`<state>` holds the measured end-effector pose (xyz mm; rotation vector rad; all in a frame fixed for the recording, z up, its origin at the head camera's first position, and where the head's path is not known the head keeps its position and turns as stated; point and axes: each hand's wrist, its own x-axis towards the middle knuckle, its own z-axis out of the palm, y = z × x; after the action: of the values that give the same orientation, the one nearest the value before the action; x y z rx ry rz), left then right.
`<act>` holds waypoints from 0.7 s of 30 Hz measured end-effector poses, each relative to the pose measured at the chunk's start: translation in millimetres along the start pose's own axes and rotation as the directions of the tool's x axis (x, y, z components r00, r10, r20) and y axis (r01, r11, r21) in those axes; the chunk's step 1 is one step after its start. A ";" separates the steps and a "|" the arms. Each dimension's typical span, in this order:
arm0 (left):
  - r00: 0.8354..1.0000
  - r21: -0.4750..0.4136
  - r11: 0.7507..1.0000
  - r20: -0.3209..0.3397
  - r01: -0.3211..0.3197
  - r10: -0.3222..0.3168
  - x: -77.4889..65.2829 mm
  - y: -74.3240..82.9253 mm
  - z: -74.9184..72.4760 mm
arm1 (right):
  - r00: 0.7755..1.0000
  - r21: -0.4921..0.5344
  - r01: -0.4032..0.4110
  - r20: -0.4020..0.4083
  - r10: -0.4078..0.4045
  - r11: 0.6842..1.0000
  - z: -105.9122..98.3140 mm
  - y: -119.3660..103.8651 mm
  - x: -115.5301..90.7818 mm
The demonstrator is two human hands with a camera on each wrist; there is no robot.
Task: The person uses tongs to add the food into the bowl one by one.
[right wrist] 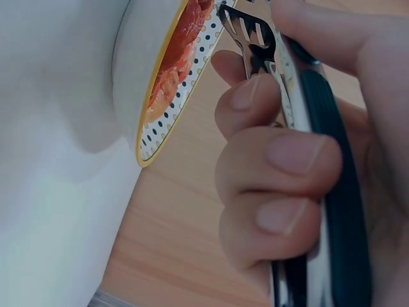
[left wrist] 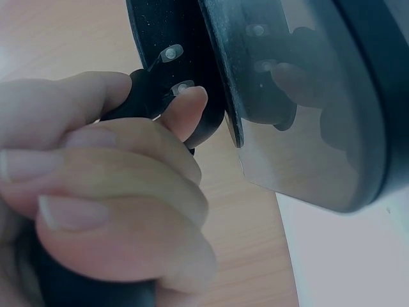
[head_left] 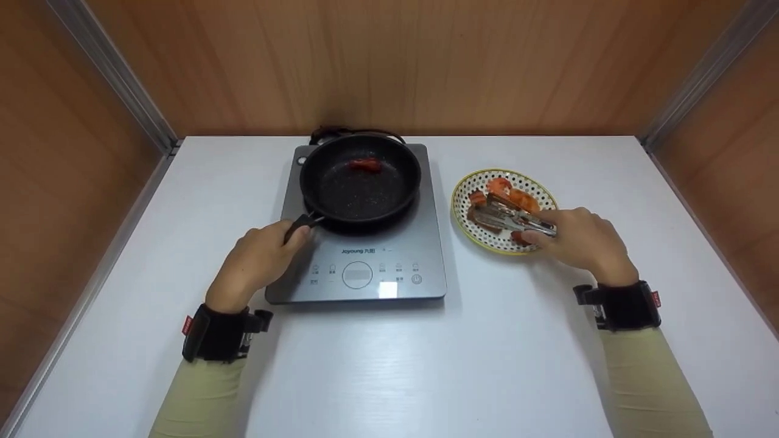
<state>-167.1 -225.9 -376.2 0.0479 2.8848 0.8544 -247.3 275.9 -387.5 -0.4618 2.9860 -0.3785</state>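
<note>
My left hand (head_left: 258,258) grips the black handle (head_left: 302,225) of a frying pan (head_left: 365,198); the left wrist view shows the fingers curled round it. One dark red piece of food (head_left: 366,165) lies toward the far side of the pan. In my right hand (head_left: 584,240) I hold metal tongs (head_left: 514,218), whose tips are over a dotted, yellow-rimmed plate (head_left: 465,228). Several reddish pieces of food (head_left: 524,199) lie on that plate. Whether the tongs pinch a piece is unclear. In the right wrist view, fingers wrap round the dark-sided handle of the tongs (right wrist: 335,185).
Beneath the pan is a grey induction cooktop (head_left: 395,243) with a control panel at its front. A black cord (head_left: 328,131) lies behind it. Wooden panels (head_left: 389,67) enclose the white table (head_left: 377,365) at the back and both sides.
</note>
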 end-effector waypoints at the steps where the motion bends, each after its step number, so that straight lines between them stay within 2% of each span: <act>1: 1.000 -0.001 1.000 -0.001 0.000 0.000 -0.1 0.0 -0.1 | 1.000 0.000 -0.003 0.004 0.003 1.000 0.2 -0.4 0.3; 21: 1.000 0.008 1.000 0.004 0.027 -0.027 0.9 0.1 0.0 | 1.000 -0.075 0.010 0.001 -0.009 0.997 7.9 -6.6 2.0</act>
<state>-167.9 -225.7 -376.3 0.0117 2.8783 0.8375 -246.3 267.4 -393.6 -0.4831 3.0068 -0.2671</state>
